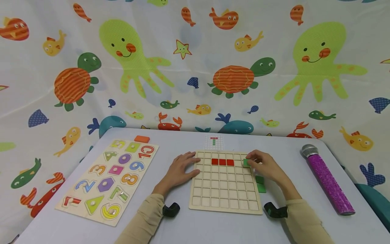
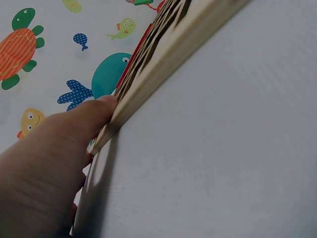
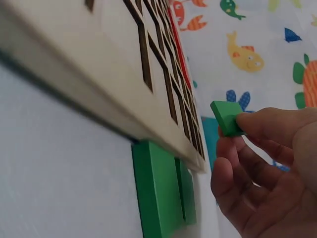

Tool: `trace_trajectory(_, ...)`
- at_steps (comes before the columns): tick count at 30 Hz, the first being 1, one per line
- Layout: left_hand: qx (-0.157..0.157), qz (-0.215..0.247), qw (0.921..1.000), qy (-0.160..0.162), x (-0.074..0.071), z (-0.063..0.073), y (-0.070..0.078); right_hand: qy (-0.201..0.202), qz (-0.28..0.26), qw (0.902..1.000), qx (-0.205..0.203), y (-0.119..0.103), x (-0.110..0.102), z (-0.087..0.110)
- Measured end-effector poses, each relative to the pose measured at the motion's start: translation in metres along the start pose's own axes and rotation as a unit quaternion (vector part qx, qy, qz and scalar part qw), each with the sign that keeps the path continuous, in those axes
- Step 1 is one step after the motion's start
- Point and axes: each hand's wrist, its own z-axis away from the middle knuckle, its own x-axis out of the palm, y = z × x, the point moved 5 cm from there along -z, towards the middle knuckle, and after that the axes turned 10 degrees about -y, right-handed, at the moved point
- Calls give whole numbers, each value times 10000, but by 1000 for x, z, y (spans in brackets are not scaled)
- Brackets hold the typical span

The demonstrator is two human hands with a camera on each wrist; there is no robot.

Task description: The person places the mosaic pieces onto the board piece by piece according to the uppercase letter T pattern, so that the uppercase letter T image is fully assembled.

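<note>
A wooden grid board [image 1: 223, 193] lies flat in front of me, with a row of three red square tiles [image 1: 222, 162] in its upper cells. At the board's left edge rests my left hand [image 1: 179, 168], its thumb [image 2: 101, 111] touching the rim and its fingers extended. My right hand [image 1: 265, 165] pinches a small green square tile [image 3: 227, 118] between thumb and fingers, held above the upper right of the board. Two more green tiles [image 1: 260, 187] lie against the board's right edge, partly under my right wrist's view.
Behind the board lies a small pattern card [image 1: 214, 146] with red and green squares forming a T. To the left is a number-and-shape puzzle board [image 1: 79, 209], with an orange block [image 1: 142, 139] beyond it. A glittery purple microphone [image 1: 330, 184] lies to the right.
</note>
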Motion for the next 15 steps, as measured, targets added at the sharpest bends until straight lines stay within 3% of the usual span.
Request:
trace_trajectory(11,-86,-34,10000,-16,-1,-1,0,-233,-92,9993,-272,-15,16,-8)
trace_trajectory(15,-83,-6,10000,-40,0,0,0,-393,-364,9980,-336,-19,23,-9)
